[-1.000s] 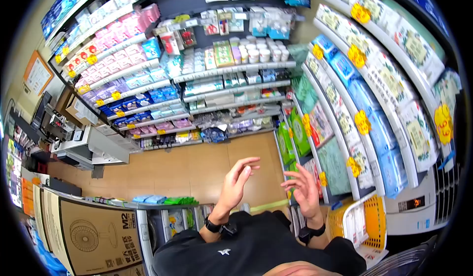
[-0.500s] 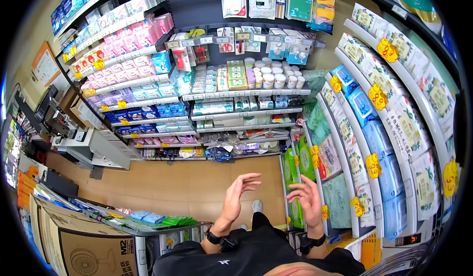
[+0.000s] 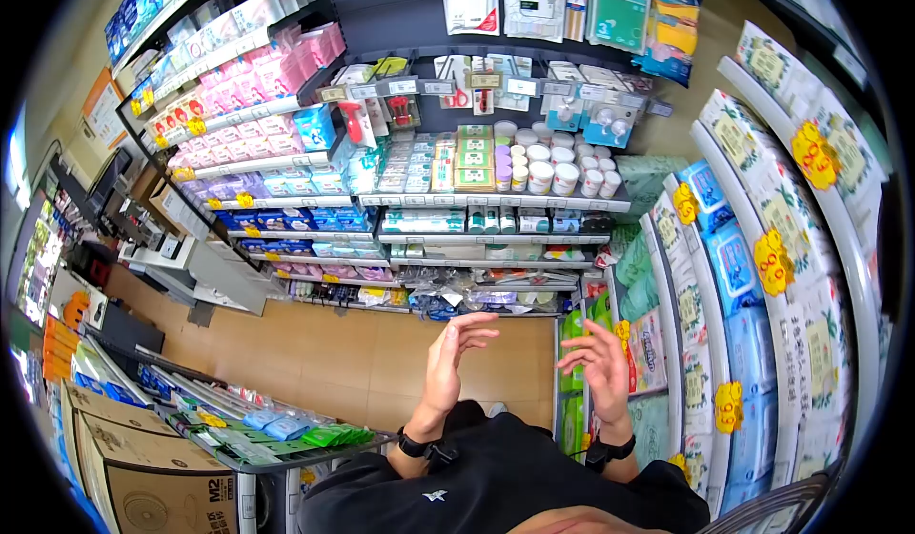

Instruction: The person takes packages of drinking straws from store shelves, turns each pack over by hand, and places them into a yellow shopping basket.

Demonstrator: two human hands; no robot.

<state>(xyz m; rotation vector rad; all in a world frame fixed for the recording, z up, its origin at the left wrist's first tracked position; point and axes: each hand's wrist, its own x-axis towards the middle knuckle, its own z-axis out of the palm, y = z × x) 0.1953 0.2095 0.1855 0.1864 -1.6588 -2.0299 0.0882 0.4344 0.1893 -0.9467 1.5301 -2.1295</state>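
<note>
While left hand [image 3: 445, 367] and right hand [image 3: 602, 374] hang apart, green packs [image 3: 571, 422] stand low in the right-hand shelving [image 3: 675, 343], nearest the right hand.
Fingers: bare, loosely spread, over tan tiled floor [image 3: 372, 358]. Beyond: stocked wall shelving [image 3: 496, 201], white lidded tubs [image 3: 539, 176] included. Right: blue wipes packs [image 3: 736, 272]. Left: low rack [image 3: 247, 505] and M2 fan carton [image 3: 176, 496], bounding the floor.

the green packs [image 3: 572, 424] and blue packs [image 3: 751, 343] look like glossy, slightly crinkled plastic film, and the white tubs [image 3: 539, 174] like smooth plastic. the shirt [image 3: 496, 477] is matt black cloth, the carton [image 3: 172, 453] matt brown cardboard. underfoot, the tan floor [image 3: 362, 362] is smooth with a soft sheen.
</note>
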